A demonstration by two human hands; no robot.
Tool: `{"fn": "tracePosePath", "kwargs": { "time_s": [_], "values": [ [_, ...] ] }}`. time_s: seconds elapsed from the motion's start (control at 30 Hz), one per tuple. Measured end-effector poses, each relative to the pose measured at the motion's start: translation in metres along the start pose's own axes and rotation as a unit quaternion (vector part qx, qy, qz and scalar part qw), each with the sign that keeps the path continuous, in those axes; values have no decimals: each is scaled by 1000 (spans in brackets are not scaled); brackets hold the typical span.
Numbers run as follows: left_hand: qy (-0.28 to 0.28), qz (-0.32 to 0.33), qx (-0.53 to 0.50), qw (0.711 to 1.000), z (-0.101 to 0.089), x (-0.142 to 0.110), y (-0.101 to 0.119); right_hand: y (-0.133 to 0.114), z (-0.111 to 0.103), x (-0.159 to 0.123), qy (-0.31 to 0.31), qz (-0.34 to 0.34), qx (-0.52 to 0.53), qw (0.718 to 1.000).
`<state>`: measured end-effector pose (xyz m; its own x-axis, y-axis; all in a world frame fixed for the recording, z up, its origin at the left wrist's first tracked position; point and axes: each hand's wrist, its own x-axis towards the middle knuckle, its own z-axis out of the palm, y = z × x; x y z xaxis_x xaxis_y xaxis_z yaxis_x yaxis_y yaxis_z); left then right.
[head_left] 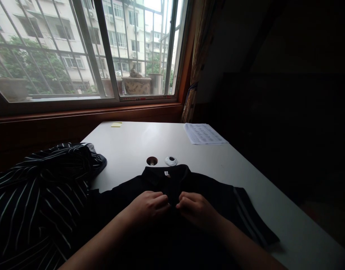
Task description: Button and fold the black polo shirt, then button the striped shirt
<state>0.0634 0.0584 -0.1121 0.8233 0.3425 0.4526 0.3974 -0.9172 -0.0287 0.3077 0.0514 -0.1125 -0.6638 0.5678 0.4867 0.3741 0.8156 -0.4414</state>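
A black collared shirt (214,191) lies spread front side up on the white table, its collar toward the window and a small pale label inside the neck. One sleeve with grey stripes stretches out to the right. My left hand (152,204) is closed at the left edge of the neck opening, fingers curled on the dark cloth. Across the opening, my right hand (196,207) pinches the other edge, a short gap from the left. Darkness hides the lower part of the shirt and any buttons.
A black-and-white striped garment (40,195) is heaped on the left. On the white table (144,138) are printed papers (204,134), a yellow note (116,124), a round cable hole (152,161) and its loose cover (171,161). Behind stands a barred window (110,48).
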Motion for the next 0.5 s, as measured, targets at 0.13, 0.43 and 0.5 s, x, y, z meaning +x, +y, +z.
{"fn": "tracePosePath", "kwargs": {
  "time_s": [0.13, 0.43, 0.5],
  "values": [
    [23, -4, -11, 1000, -6, 3, 3, 2, 1, -1, 12, 6, 20, 1000],
    [41, -22, -51, 998, -13, 8, 10, 0, 0, 0, 21, 8, 34, 999],
    [39, -23, -54, 998, -13, 8, 10, 0, -1, -1, 19, 9, 38, 999]
  ]
}}
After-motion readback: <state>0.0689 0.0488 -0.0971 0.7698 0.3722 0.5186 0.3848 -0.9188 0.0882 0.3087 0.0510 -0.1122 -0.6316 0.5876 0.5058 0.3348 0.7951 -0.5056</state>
